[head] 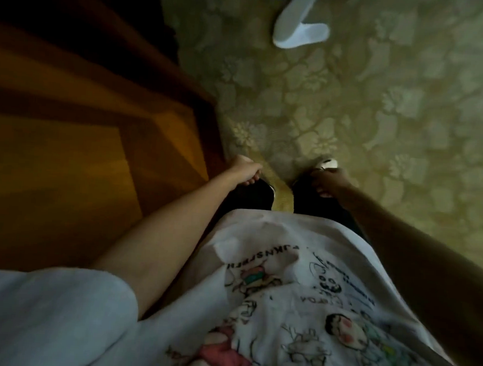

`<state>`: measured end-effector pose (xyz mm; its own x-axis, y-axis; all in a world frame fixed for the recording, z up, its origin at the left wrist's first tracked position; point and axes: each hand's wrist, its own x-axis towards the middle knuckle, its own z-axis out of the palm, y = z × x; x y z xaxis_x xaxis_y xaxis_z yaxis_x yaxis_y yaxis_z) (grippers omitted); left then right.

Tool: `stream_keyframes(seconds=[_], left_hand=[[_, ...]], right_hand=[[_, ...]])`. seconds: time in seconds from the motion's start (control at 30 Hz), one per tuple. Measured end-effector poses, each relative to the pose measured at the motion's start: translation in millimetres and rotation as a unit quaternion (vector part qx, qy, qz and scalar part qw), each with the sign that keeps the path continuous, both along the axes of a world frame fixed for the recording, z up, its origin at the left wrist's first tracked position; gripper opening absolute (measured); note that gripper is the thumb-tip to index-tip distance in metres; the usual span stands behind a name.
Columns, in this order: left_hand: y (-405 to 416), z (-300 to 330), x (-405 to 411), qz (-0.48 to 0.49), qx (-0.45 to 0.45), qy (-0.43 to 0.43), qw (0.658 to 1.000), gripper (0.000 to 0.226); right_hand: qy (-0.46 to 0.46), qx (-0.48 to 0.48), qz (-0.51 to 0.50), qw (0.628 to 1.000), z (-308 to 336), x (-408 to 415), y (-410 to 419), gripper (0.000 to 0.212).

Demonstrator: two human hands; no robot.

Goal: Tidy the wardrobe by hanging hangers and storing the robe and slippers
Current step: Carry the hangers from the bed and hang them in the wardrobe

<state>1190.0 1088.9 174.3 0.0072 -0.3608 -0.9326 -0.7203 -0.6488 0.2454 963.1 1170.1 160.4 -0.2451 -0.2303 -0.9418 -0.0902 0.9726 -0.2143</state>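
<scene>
Both hands (242, 167) (329, 181) hang loosely curled, grip holding nothing; white slippers (296, 22) lie on carpet (380, 106).

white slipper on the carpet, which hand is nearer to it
Right, narrowly. The white slipper lies far ahead on the carpet. The right hand hangs almost straight below it in the picture; the left hand hangs further off to the side. Neither touches it.

Your patterned green carpet (380, 106) underfoot, wooden furniture (67, 144) bordering the carpet's left edge, your white cartoon-print T-shirt (297, 313) above the carpet (print blurred), your shoe (327, 163) on the carpet
</scene>
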Motion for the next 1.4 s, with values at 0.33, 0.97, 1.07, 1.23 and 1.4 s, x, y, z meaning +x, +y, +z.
stream_keyframes(seconds=[0.33, 0.97, 1.07, 1.23, 1.4], left_hand=[[-45.5, 10.7, -260.8, -0.259, -0.028, 0.027, 0.965, 0.021], [-125.1, 2.5, -534.7, -0.411, -0.051, -0.011, 0.91, 0.025], [-152.1, -9.7, -562.5, -0.404, -0.032, -0.05, 0.913, 0.028], [-200.8, -7.3, -665.6, -0.399, -0.024, -0.062, 0.914, 0.027], [-229.0, 15.6, -828.4, -0.437, -0.051, 0.014, 0.898, 0.021]], right_hand=[[0.038, -0.022, -0.301, 0.953, 16.6, -188.6, 107.2, 0.021], [0.046, -0.156, -0.255, 0.953, 48.0, -447.6, 3.4, 0.016], [0.052, -0.165, -0.231, 0.958, 49.1, -507.0, -33.0, 0.017], [0.077, -0.141, -0.214, 0.963, 58.2, -633.2, -66.2, 0.027], [0.131, -0.112, -0.268, 0.948, 62.0, -751.8, -52.0, 0.026]])
